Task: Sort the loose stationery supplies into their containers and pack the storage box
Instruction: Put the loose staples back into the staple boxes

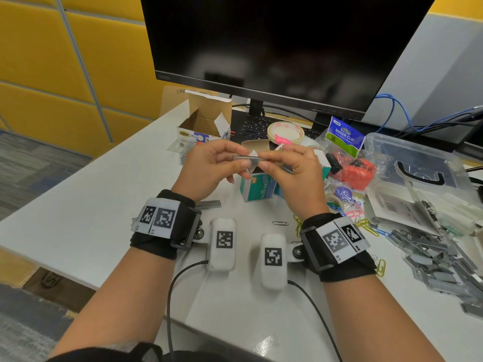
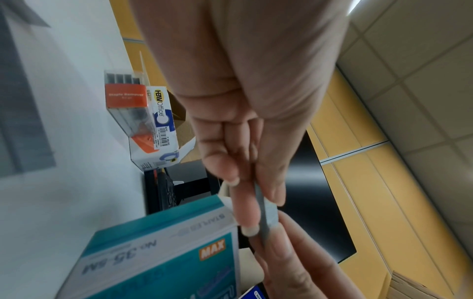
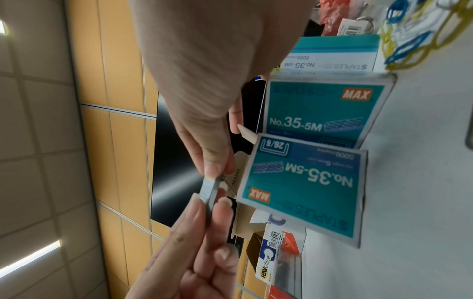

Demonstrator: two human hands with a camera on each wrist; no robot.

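I am holding a short grey metal strip of staples (image 1: pixel 247 158) between my two hands, above the white desk (image 1: pixel 104 205). My left hand (image 1: pixel 209 165) is pinching its left end between thumb and fingertips (image 2: pixel 247 210), and my right hand (image 1: pixel 292 173) is pinching its right end the same way, so the strip is lying level across the gap between them. Both grips are narrow, closed right onto the metal.

Just under the strip, an open teal cardboard staple box (image 1: pixel 257 188) marked MAX No.35-5M is standing on the desk, its white flaps (image 1: pixel 253 153) sticking up behind the strip. A second teal staple box (image 3: pixel 320 107) is sitting just beside it, on the right.

To the near right, a loose heap of grey staple strips (image 1: pixel 431 257) is spreading over the desk, with coloured paper clips (image 1: pixel 366 226) lying between it and my right wrist. One more grey staple strip (image 1: pixel 209 204) is lying near my left wrist. Far right, a clear plastic storage box (image 1: pixel 418 163) is resting, and beside it a clear bag of binder clips (image 1: pixel 347 150). Far left, an open brown-and-white cardboard carton (image 1: pixel 203 124) is standing, with a roll of cream tape (image 1: pixel 285 132) to its right, in front of the black monitor (image 1: pixel 274 43).
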